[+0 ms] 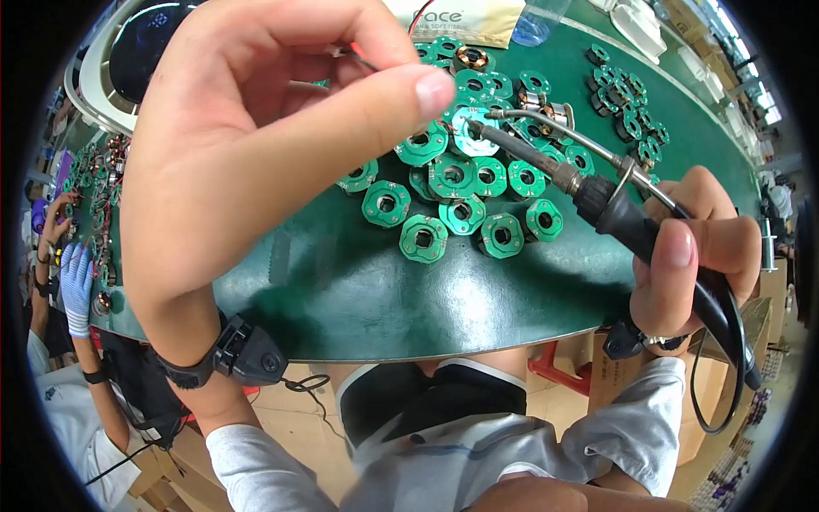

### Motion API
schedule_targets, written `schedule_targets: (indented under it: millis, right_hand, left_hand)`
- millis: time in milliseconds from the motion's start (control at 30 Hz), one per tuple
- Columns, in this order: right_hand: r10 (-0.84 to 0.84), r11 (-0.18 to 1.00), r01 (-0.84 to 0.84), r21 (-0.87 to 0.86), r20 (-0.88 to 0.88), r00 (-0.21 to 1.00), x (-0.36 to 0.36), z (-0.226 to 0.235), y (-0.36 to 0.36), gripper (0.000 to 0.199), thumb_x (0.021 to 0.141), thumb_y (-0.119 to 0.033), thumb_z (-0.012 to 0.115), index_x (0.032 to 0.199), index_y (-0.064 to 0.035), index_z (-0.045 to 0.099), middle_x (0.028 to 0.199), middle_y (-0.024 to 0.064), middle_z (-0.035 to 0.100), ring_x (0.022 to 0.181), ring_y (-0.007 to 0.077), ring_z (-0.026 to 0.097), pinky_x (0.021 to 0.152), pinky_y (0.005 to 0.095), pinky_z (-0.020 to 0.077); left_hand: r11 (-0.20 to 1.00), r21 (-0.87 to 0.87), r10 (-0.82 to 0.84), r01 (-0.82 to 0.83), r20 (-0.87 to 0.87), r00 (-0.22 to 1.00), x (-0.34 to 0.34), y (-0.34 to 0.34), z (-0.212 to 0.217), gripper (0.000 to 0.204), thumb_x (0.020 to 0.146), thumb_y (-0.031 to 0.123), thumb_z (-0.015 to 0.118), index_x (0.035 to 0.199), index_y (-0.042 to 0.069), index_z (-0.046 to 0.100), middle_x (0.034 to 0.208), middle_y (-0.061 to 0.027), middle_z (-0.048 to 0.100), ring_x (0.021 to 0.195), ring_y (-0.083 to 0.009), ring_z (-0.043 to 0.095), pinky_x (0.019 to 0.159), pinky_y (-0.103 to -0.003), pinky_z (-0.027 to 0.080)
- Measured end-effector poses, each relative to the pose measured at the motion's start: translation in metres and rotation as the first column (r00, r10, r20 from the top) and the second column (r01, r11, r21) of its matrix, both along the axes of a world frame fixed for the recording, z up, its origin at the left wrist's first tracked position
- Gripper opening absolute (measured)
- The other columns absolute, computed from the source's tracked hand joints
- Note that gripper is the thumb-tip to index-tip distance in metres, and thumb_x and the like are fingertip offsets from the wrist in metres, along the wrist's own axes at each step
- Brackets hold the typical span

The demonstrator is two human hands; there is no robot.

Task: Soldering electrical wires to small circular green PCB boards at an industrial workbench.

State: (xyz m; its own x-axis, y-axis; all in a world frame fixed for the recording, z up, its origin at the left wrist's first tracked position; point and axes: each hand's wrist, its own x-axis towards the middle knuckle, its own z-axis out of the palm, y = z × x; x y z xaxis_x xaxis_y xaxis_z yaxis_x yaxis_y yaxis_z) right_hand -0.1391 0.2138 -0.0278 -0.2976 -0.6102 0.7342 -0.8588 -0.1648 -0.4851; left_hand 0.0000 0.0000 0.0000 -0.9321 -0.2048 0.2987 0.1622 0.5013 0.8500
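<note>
**Iron tip down at the board, wire pinched close by**

My left fingers [432,90] are closed, thumb against forefinger, seemingly on a thin wire [364,60], though my own thumb hides most of it. My right fingers [680,247] wrap firmly round the black handle of a soldering iron [601,203], which has a slim metal tube [580,139] running alongside its shaft. Just below and right of my left thumb tip lies the brightly lit board [476,143], the one I am working on; the iron's tip is right at it, but I cannot tell whether it touches.

I judge this to be the joining step, wire to board. The next move calls for a still left pinch, with the iron's tip and the tube's end meeting on one small spot, clear of my thumb.

Around that board, beneath and beyond my left thumb, crowd more ring-shaped green boards [423,238], and just beyond them sits a copper-wound coil [472,58]. Past my right fingers' side of the pile, a second cluster [629,102] lies apart on the green desk [384,328]. Farthest out, well left of my left fingers, is a co-worker's gloved hand [77,277].
</note>
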Motion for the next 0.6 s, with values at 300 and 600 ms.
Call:
schedule_targets:
  millis: [300,600]
  right_hand:
    - [-0.019,0.999,0.021,-0.042,0.05,0.999,0.006,0.003,0.001,0.033,0.08,-0.02,0.059,0.067,-0.0084,0.03,0.054,0.0059,0.036,0.045,0.0081,0.032,0.039,0.0215,0.0247]
    - [-0.178,0.927,0.206,-0.314,0.117,0.977,-0.023,0.021,-0.01,0.031,0.079,-0.009,0.053,0.06,-0.0088,0.029,0.053,0.0007,0.034,0.041,0.0041,0.025,0.038,0.0168,0.0161]
  left_hand:
    - [0.983,0.118,0.133,-0.14,0.062,0.989,-0.007,0.006,0.003,0.021,0.084,0.02,0.053,0.079,0.0,0.059,0.065,0.0008,0.051,0.056,-0.0032,0.038,0.052,-0.018,0.028]
    - [0.879,0.474,0.102,-0.057,-0.07,0.992,-0.023,0.009,-0.008,0.036,0.09,0.02,0.045,0.11,-0.008,0.053,0.074,0.0006,0.05,0.061,-0.0038,0.037,0.05,-0.016,0.027]
